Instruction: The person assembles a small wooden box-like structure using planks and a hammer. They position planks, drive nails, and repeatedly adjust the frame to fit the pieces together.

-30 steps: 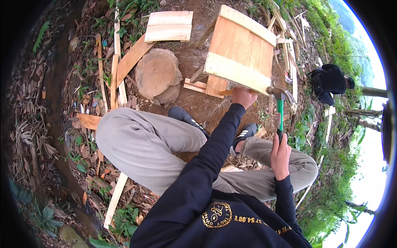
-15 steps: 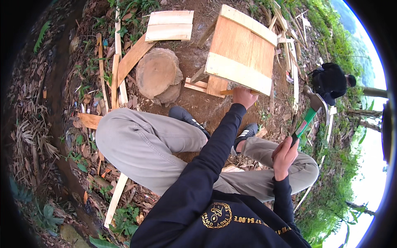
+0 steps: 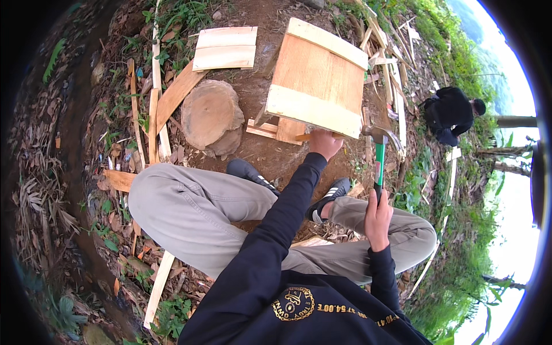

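Note:
A small wooden table (image 3: 322,66), made of pale and brown boards, stands tilted in front of me with part of its underframe showing. Close to its near edge, my left hand (image 3: 325,144) is closed round a wooden leg under the top; the fingers are partly hidden. My right hand (image 3: 378,220) grips a claw hammer (image 3: 379,158) by its dark lower handle. The green shaft points away from me, and the steel head is beside the table top's near right corner. Whether it touches the wood I cannot tell.
Left of the table are a tree stump (image 3: 210,115) and a small board panel (image 3: 225,47). Long planks (image 3: 175,98) lie on leaf litter at the left, more wood strips (image 3: 397,98) at the right. A person in dark clothing (image 3: 451,112) is farther off at the right.
My right hand has swung the hammer leftward, and its head is now near the table's corner. My left hand still holds the leg. The whole view has shifted slightly.

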A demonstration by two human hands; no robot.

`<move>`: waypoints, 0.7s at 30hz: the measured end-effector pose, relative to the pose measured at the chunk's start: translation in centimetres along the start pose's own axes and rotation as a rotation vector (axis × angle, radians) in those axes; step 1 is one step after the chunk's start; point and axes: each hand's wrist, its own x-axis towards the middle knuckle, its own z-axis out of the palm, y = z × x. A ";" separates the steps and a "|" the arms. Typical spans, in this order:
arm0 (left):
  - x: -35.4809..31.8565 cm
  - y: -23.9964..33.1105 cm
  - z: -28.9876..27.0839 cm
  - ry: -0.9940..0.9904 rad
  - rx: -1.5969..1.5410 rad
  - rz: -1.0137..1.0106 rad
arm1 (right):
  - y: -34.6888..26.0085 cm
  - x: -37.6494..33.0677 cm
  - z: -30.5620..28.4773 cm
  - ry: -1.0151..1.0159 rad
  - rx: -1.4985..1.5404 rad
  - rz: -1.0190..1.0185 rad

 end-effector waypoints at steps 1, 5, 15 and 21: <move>0.2 -0.2 0.0 0.018 -0.003 0.012 | -0.3 0.1 -0.3 -0.034 -0.031 -0.010; 0.1 -0.2 0.3 0.001 -0.004 0.005 | -1.5 -0.5 -0.8 0.022 0.064 0.046; 0.0 0.1 0.4 0.012 0.032 0.020 | -2.4 0.3 -2.9 0.032 0.025 0.024; 0.2 0.4 0.2 0.028 0.016 0.015 | 0.1 0.7 -1.1 -0.054 -0.153 -0.133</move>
